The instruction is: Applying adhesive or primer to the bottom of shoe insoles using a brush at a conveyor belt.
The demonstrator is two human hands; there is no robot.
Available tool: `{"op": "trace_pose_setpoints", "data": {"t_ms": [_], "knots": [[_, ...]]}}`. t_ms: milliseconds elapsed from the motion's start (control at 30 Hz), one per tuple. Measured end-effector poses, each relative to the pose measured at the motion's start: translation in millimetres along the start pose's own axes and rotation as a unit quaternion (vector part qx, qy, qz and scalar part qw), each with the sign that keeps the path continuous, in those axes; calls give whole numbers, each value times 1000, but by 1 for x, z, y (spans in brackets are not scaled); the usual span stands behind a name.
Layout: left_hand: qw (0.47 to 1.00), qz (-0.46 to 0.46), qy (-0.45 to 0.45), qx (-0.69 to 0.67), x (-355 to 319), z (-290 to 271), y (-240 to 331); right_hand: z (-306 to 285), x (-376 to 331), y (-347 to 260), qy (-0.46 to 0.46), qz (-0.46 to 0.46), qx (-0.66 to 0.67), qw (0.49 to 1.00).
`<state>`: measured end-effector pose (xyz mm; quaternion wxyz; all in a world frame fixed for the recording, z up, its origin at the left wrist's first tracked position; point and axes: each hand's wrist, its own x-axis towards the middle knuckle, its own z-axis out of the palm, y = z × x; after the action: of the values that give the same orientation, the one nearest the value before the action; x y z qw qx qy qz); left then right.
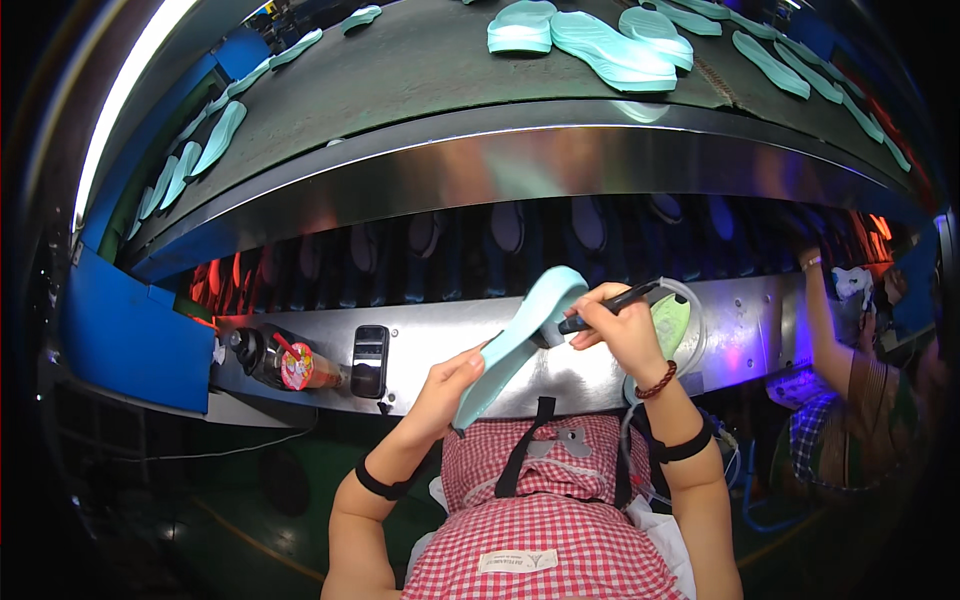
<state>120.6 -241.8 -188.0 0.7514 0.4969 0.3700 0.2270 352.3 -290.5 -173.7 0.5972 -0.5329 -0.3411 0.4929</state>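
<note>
A pale turquoise shoe sole (525,330) is held at a slant over the metal ledge, its lower end in my left hand (448,388). The fingers of that hand are closed around its edge. In my right hand (622,328) is a black pen-shaped tool (624,299), gripped like a pen, with a pale hose or cable (700,318) running from its back end. The tool's front end is close to the sole's right edge; whether they touch I cannot tell. Beside my right wrist, a light green sole-shaped piece (671,322) lies on the ledge.
The metal ledge (430,368) carries a black phone-like device (369,362), a drink cup (300,368) and a dark bottle (247,350). Behind it, dark slots hold more soles. Above runs a belt (400,70) with several turquoise soles (615,52). Another person's arm (825,310) reaches in at right.
</note>
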Motion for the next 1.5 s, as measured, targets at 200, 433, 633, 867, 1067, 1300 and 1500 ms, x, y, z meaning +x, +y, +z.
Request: {"op": "trace_pose_setpoints", "data": {"t_ms": [200,433,633,867,1067,1300,1500], "knots": [[986,-59,-27,-156,3,-4,0,4,-19,-8,-44,-24,-18,999],[939,-95,-74,-321,4,2,0,16,-49,-12,-178,-218,-197,939],[930,-81,-85,-347,2,1,3,19,-60,-3,-197,-227,-221,928],[928,-90,-91,-350,3,2,1,13,-54,3,-133,-152,-184,962],[917,-95,-90,-377,7,7,-7,0,-25,21,-66,-90,-116,987],[921,-79,-65,-376,4,23,-12,1,14,48,77,-178,-201,960],[926,-77,-48,-367,12,20,-21,37,-10,53,-3,-324,-405,855]]}}
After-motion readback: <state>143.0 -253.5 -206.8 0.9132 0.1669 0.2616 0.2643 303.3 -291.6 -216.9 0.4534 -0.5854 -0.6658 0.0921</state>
